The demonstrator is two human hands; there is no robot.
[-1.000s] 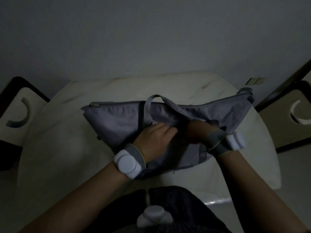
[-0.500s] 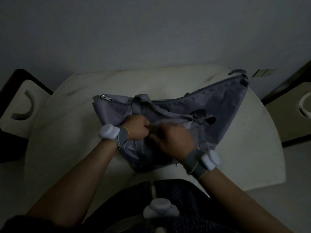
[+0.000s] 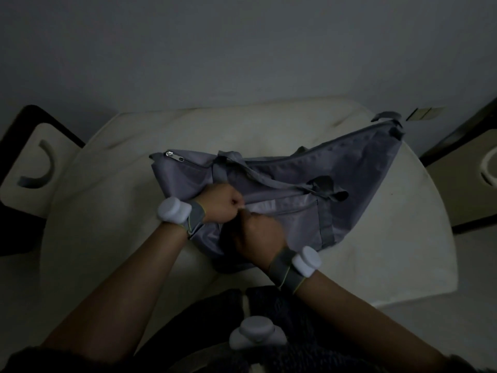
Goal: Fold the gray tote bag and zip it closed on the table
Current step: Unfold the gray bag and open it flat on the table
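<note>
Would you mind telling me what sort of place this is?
Probably a dim room in a home: a pale table pushed against a plain wall, with chairs on both sides.

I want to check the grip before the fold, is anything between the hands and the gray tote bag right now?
Nothing visible is. The left hand is fisted on the gray tote bag, and the right hand rests on its near fabric, both directly on the cloth. The bag already lies on the table.
</note>
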